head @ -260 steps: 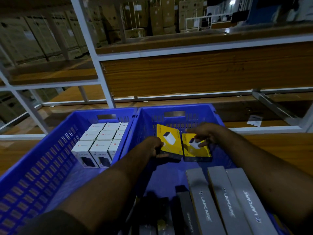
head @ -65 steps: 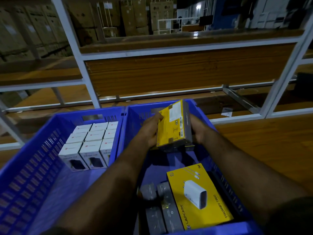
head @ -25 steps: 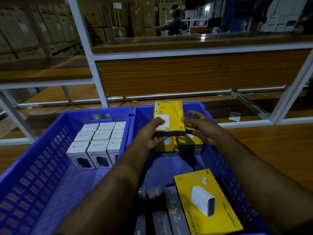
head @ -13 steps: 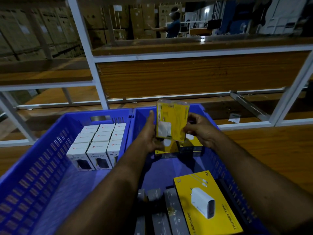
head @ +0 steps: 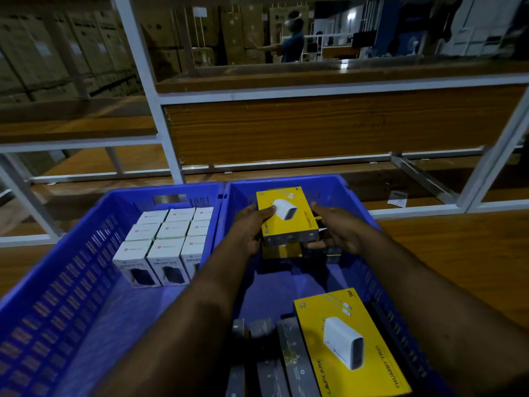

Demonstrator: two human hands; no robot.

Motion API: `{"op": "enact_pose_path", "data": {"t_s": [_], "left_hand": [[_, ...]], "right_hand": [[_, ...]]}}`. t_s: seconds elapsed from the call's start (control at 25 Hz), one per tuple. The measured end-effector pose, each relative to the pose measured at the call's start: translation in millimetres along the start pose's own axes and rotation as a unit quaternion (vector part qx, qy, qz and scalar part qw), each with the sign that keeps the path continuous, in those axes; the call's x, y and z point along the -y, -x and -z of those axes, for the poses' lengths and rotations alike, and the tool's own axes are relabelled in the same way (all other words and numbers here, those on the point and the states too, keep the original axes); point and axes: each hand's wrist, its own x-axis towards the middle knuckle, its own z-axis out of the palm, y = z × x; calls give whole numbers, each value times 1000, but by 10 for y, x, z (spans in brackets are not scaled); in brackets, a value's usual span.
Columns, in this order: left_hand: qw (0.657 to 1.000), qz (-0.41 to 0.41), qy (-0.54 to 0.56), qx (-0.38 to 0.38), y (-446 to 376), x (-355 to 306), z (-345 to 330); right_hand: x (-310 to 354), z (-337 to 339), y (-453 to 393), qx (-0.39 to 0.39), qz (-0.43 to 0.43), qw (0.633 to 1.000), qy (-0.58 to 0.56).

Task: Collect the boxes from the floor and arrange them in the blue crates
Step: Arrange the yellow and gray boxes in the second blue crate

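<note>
Two blue crates stand side by side. Over the far end of the right crate [head: 357, 196], my left hand [head: 250, 224] grips the left edge of a yellow charger box [head: 286, 217], picture side up. My right hand [head: 337, 230] holds its right side from below. Beneath it lie other yellow boxes [head: 282, 251] on the crate floor. A second large yellow box [head: 347, 343] lies at the crate's near end on grey boxes [head: 289, 351]. The left crate [head: 57, 282] holds several upright white boxes [head: 166, 239].
A white metal rack [head: 169, 138] with wooden shelves stands right behind the crates. A small white label [head: 397, 198] lies on the low shelf at right. Wooden floor [head: 458, 253] runs right of the crates. A person [head: 292, 38] stands far off among stacked cartons.
The yellow box in my hands has turned from its back and edge to picture side up and has come down toward the yellow boxes at the crate's far end.
</note>
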Motion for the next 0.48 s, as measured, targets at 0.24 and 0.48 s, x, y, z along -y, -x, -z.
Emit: {"op": "enact_pose_path", "data": {"t_s": [0.24,0.48], "left_hand": [[995,74,-60,-14,1,72,-2],[995,55,-79,-19,40,-8,27]], "right_hand": [[-75,-99,-102,-16,-21,997,-75],[-98,-215,-144,-52,-42,997,-42]]}}
